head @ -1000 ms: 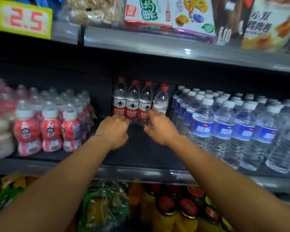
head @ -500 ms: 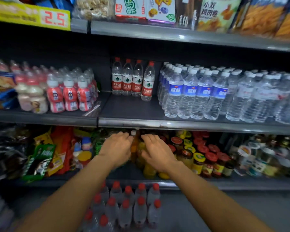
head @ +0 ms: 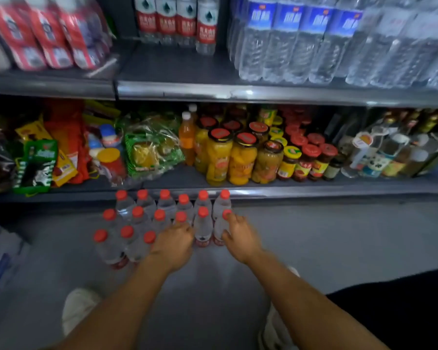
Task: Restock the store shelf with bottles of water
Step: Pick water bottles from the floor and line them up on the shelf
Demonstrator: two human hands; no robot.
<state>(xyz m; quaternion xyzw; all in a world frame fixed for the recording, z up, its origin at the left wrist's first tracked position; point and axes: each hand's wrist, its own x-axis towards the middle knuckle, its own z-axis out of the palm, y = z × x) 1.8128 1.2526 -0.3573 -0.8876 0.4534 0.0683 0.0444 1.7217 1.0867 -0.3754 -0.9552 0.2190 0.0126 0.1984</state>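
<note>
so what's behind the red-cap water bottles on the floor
Behind the red-cap bottles runs the lower shelf edge, with jars of yellow fruit and a green snack bag above. The space under that shelf is dark and unreadable.

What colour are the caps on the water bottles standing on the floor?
Red, seen in the head view: the floor bottles all have red caps.

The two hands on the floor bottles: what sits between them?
In the head view, one red-capped water bottle stands between the left hand and the right hand, touched by neither as far as shows.
</note>
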